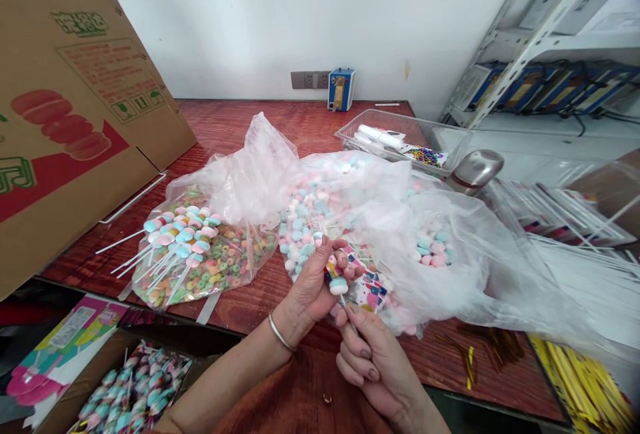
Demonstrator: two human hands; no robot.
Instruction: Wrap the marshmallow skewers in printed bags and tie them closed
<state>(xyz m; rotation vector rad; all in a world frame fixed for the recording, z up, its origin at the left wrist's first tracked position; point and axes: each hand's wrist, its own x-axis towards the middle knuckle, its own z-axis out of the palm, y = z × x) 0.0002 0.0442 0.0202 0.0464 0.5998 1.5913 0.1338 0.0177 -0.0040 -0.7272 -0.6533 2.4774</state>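
My left hand [313,281] closes around a marshmallow lollipop [339,286] with pastel blue, white and pink pieces on a white stick. Just below it, my right hand [367,354] pinches the stick between thumb and fingers. Brightly printed wrappers [373,293] lie right behind my hands, against a large clear bag of pastel marshmallows [297,237]. To the left, a bundle of finished-looking marshmallow lollipops [185,234] rests on a clear bag of coloured ring candies [235,254].
A large cardboard box [75,107] stands at the left. Below the table edge sits a box of wrapped lollipops [135,381]. At the back are a clear plastic tray [390,124] and a blue device [342,89]. Gold ties [470,364] and white sticks [575,274] lie at the right.
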